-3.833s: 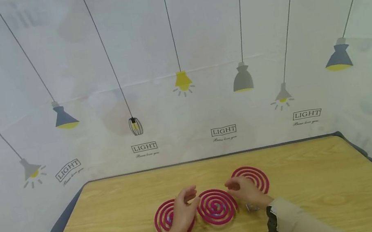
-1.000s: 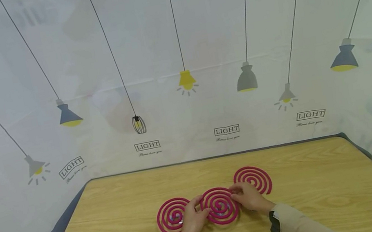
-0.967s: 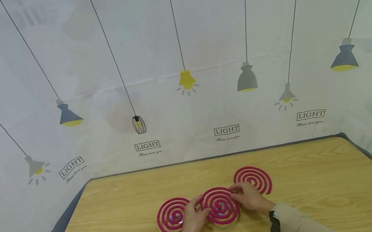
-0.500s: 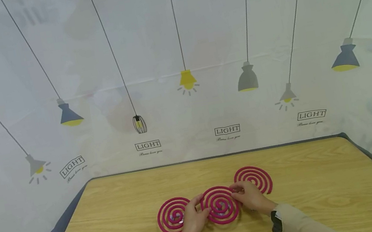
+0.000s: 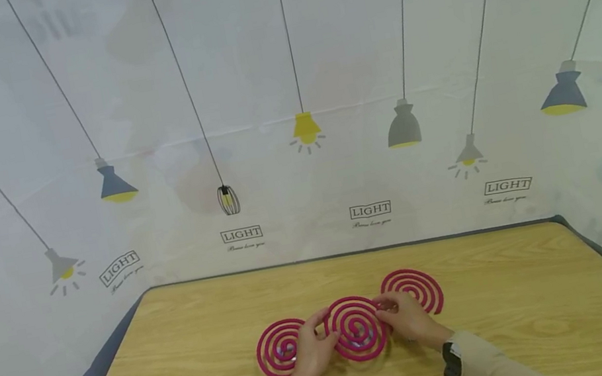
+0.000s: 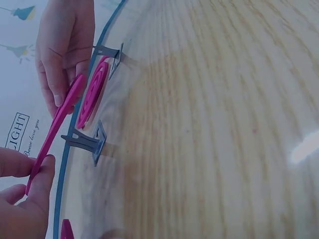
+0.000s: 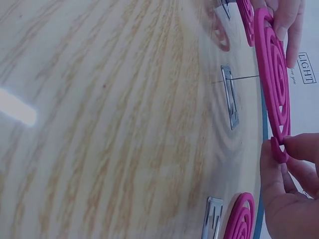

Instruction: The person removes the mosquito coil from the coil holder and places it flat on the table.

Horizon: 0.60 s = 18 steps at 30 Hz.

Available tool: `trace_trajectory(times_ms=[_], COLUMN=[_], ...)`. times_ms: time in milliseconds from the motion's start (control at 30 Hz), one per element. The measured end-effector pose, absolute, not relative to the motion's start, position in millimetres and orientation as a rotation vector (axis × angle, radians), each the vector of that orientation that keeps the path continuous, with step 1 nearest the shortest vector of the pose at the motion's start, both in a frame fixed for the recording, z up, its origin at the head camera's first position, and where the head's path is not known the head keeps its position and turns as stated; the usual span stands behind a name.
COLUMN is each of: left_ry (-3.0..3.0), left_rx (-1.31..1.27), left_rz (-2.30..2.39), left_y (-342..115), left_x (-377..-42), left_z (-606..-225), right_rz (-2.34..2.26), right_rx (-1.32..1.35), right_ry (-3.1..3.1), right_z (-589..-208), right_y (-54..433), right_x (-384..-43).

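Note:
My left hand (image 5: 313, 350) and right hand (image 5: 411, 320) pinch opposite edges of a pink spiral mosquito coil (image 5: 356, 328). In the left wrist view that coil (image 6: 54, 129) hangs above a small metal coil stand (image 6: 87, 142), with a gap between them. The right wrist view shows the stand's upright prong (image 7: 244, 77) pointing toward the held coil (image 7: 274, 74). To the left, beside my left hand, a second mosquito coil (image 5: 272, 351) sits over a metal piece. Behind my right hand a third coil (image 5: 424, 287) lies on the table.
Near the third coil, another metal stand (image 7: 213, 219) rests on the table by my right hand. The wooden table (image 5: 183, 343) is bordered at the back by a white cloth wall (image 5: 280, 205) printed with lamps.
Earlier both hands hovered beside the middle mosquito coil; then they pinched its edges. Over the last half second the coil has risen slightly, while the other coils stay in place.

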<state>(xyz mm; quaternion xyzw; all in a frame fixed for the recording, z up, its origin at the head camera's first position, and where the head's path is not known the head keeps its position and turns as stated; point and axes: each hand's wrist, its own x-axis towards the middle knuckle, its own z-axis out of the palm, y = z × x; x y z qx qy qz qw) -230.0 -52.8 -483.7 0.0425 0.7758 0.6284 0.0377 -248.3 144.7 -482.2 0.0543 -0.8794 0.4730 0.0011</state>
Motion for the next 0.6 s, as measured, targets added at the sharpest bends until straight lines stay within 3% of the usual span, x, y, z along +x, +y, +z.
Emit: trace_trajectory(times_ms=[600], left_ry=[2.419], left_rx=[0.243], left_rz=[1.970], left_y=[-57.4], left_x=[-232.7], left_z=[-475.4], right_rz=[1.347], right_rx=[0.268], right_ry=[-2.732], right_z=[-472.4], right_y=[148.5], right_x=[-247.2])
